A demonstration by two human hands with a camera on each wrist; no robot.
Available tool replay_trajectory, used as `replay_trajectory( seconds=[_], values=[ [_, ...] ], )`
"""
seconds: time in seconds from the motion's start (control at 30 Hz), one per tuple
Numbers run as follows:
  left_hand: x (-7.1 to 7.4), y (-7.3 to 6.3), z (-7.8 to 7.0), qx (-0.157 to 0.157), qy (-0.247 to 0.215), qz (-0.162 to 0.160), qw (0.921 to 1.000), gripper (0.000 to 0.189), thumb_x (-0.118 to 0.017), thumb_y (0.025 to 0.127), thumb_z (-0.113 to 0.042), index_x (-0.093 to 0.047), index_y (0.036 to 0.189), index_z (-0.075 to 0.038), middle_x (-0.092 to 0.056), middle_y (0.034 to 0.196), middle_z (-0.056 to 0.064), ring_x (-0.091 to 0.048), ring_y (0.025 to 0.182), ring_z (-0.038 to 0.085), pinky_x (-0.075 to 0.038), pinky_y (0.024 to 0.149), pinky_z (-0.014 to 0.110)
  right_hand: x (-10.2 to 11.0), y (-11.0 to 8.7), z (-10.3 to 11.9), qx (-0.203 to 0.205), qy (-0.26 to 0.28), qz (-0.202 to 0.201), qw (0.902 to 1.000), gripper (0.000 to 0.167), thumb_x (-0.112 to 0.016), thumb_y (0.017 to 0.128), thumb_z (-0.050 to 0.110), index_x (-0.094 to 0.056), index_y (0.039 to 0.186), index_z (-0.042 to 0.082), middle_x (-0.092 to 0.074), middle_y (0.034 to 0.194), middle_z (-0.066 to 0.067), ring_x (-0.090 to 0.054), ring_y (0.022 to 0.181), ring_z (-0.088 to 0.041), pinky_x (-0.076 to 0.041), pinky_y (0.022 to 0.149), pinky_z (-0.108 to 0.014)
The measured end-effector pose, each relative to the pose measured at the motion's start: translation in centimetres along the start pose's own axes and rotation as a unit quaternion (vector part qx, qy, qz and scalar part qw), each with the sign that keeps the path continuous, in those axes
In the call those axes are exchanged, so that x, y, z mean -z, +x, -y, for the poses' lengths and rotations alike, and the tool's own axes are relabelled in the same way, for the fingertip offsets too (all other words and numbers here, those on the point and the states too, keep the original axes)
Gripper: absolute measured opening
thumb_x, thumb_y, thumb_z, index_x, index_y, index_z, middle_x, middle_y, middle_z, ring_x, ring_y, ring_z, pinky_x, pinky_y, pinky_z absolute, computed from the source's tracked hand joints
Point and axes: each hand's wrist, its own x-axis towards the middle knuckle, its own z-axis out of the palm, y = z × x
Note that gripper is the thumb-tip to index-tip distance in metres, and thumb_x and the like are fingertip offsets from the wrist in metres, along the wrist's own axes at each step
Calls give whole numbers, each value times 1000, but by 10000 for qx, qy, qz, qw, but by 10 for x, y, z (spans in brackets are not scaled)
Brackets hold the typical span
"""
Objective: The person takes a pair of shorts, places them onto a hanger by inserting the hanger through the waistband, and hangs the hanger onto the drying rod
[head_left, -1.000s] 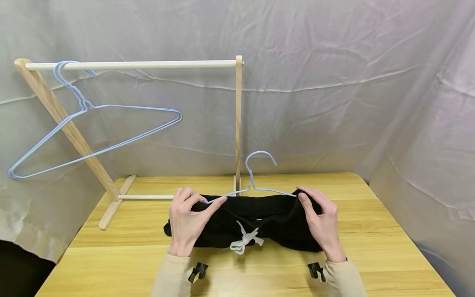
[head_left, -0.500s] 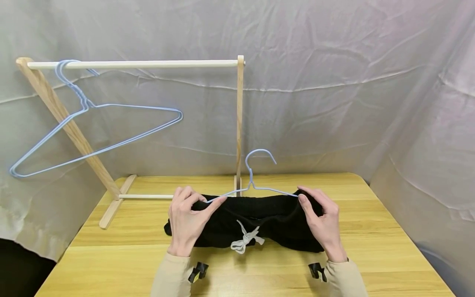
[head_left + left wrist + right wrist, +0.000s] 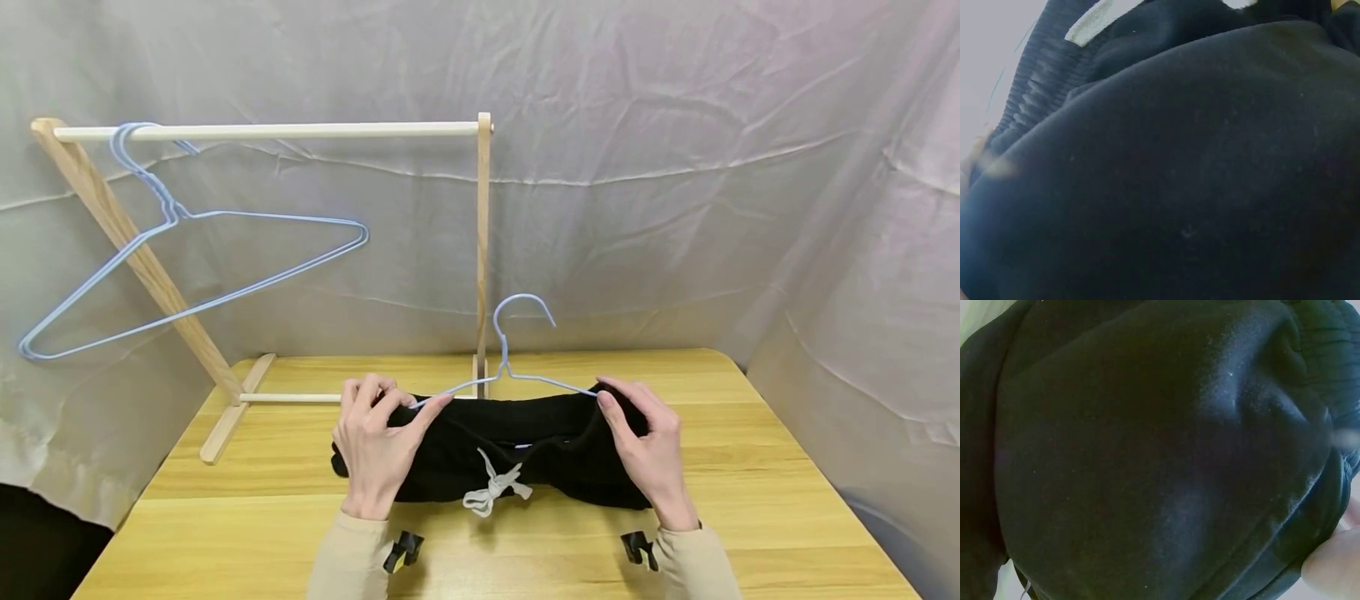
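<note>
Black drawstring shorts [image 3: 517, 417] stretch between my hands over the table, with a grey bow [image 3: 495, 487] at the front of the waist. A light blue wire hanger [image 3: 504, 358] sits with its lower part inside the waistband and its hook pointing up. My left hand [image 3: 378, 442] pinches the waistband at the left hanger arm. At the right arm, my right hand [image 3: 648, 437] grips the other end of the waistband, thumb in front. Black cloth [image 3: 1179, 156] fills most of the left wrist view. In the right wrist view a fingertip [image 3: 1335, 565] shows beside the ribbed waistband.
A clothes rack with wooden posts and a white rail [image 3: 300, 131] stands at the back left. Several blue hangers [image 3: 168, 208] hang at its left end. The wooden table [image 3: 750, 500] lies beneath, with grey curtain [image 3: 675, 167] behind and at the sides.
The hanger has risen slightly, its hook shifting a little left. My left hand has edged left along with the waistband; the right hand has moved only slightly left.
</note>
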Motion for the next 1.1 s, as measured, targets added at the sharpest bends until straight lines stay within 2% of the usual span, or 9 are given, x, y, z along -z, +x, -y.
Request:
replay_trajectory(
  seconds=[0.13, 0.23, 0.33, 0.43, 0.53, 0.6, 0.8, 0.93, 1.1],
  values=[
    [2, 1, -1, -5, 167, 110, 9998, 56, -70, 83, -65, -62, 62, -14, -58, 79, 2, -55, 85, 24, -37, 49, 32, -3, -1, 1, 35, -29, 56, 10000, 32, -70, 84, -13, -75, 111, 2, -71, 89, -12, -64, 93, 4, -47, 88, -11],
    [3, 2, 0, -83, 192, 234, 9995, 52, -69, 86, -61, -66, 65, -13, -61, 77, 1, -58, 86, 24, -40, 52, 33, -5, -2, 1, 8, -73, 117, 9999, 32, -71, 83, -12, -75, 111, 2, -72, 90, -12, -63, 94, 5, -46, 89, -11],
    [3, 3, -1, -220, 131, 384, 9989, 45, -70, 88, -52, -70, 69, -11, -65, 73, 2, -60, 87, 26, -47, 71, 40, -6, -3, 2, -130, -132, 184, 9997, 31, -71, 84, -11, -75, 112, 2, -73, 92, -12, -62, 97, 4, -45, 90, -11],
    [3, 3, -4, -295, 122, 620, 9976, 38, -70, 90, -45, -70, 73, -11, -67, 71, 3, -63, 91, 28, -42, 91, 47, -7, -3, 3, -250, -238, 253, 9991, 29, -71, 85, -8, -75, 112, 3, -74, 95, -14, -60, 100, 1, -43, 92, -12],
    [4, 2, -7, -303, 173, 857, 9957, 32, -69, 93, -40, -69, 76, -12, -70, 71, 2, -64, 92, 28, -38, 98, 50, -8, -2, 3, -248, -335, 312, 9986, 28, -71, 86, -7, -75, 112, 3, -74, 99, -15, -58, 103, -2, -41, 94, -12],
    [5, 3, -8, -323, 200, 904, 9952, 31, -66, 95, -38, -70, 78, -13, -71, 71, 1, -65, 91, 27, -38, 99, 49, -9, 1, 4, -209, -346, 343, 9986, 28, -71, 86, -7, -75, 112, 3, -74, 102, -15, -58, 106, -2, -41, 97, -12],
    [5, 11, -9, -591, 239, 765, 9950, 26, -64, 98, -31, -72, 82, -11, -73, 72, 1, -66, 81, 26, -42, 96, 47, -11, 20, 12, 0, -131, 457, 9989, 24, -68, 88, -9, -74, 110, 1, -74, 104, -17, -60, 108, 4, -42, 99, -12],
    [10, 21, -9, -644, 247, 884, 9937, 20, -67, 97, -24, -73, 86, -8, -75, 76, 3, -66, 75, 24, -47, 91, 44, -13, 39, 19, 119, -15, 721, 9973, 22, -66, 90, -7, -74, 110, 1, -75, 103, -16, -62, 105, 7, -44, 96, -11],
    [16, 31, -8, -602, 266, 961, 9932, 14, -70, 94, -19, -73, 87, -7, -75, 77, 3, -62, 64, 22, -51, 76, 40, -22, 68, 29, -289, 134, 1369, 9901, 20, -63, 97, 2, -74, 112, 4, -76, 104, -13, -64, 96, 6, -47, 89, -11]
  ],
)
